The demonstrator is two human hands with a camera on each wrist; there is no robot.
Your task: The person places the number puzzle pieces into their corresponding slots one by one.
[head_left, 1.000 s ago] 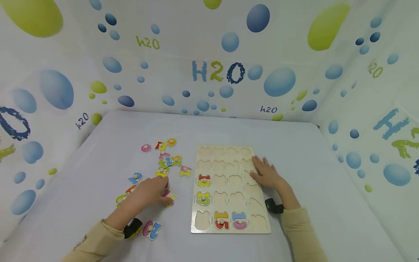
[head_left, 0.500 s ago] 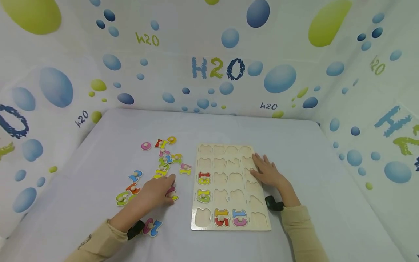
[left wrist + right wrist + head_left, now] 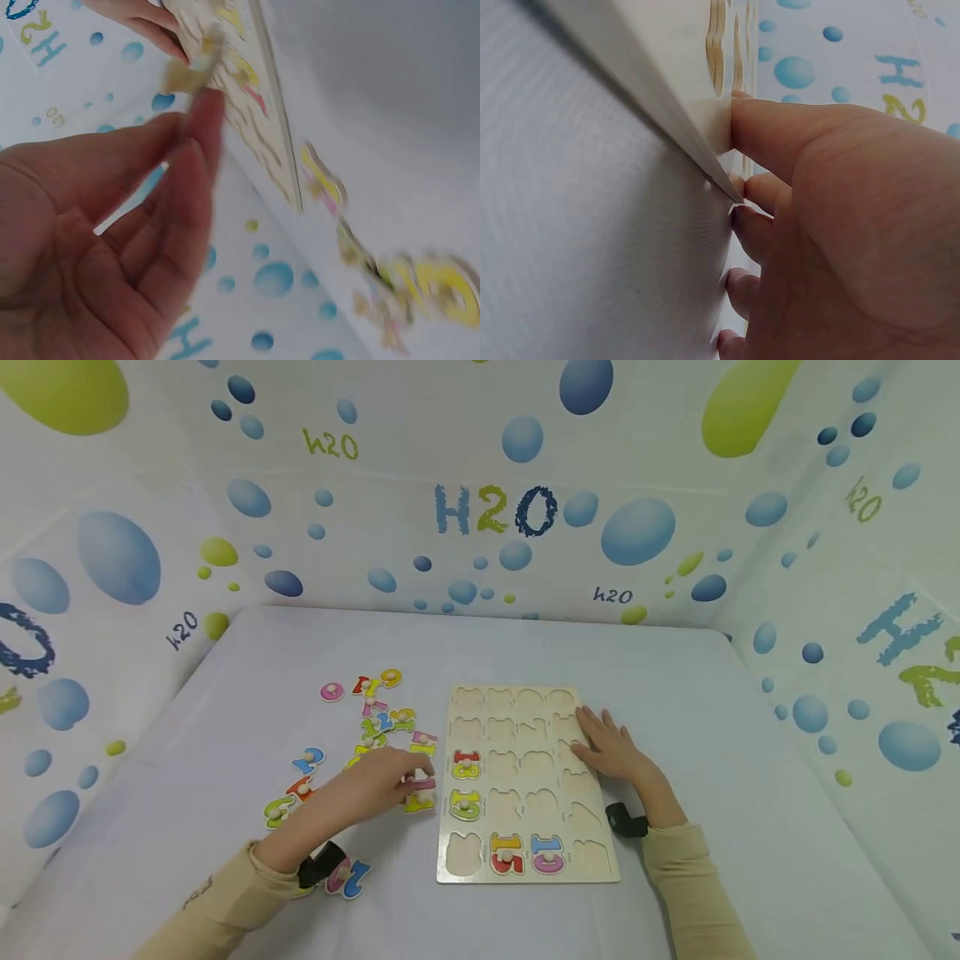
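Note:
My left hand pinches a pink and yellow number puzzle piece between thumb and fingers, just left of the board. In the left wrist view that piece is blurred and partly hidden by the fingertips, so I cannot tell its number. The wooden puzzle board lies flat, with 18, 19, 15 and 10 set in their recesses. On its right edge rests my right hand, fingers spread. The right wrist view has the thumb over the board's edge.
Loose number pieces lie left of the board: a pink zero, a blue two, a green piece and several in an overlapping row. A pink and blue 20 piece lies near the left wrist. Printed cloth walls surround the white table.
My left hand has moved right toward the board, carrying the pink and yellow piece out of the loose group. The right hand stays on the board's edge.

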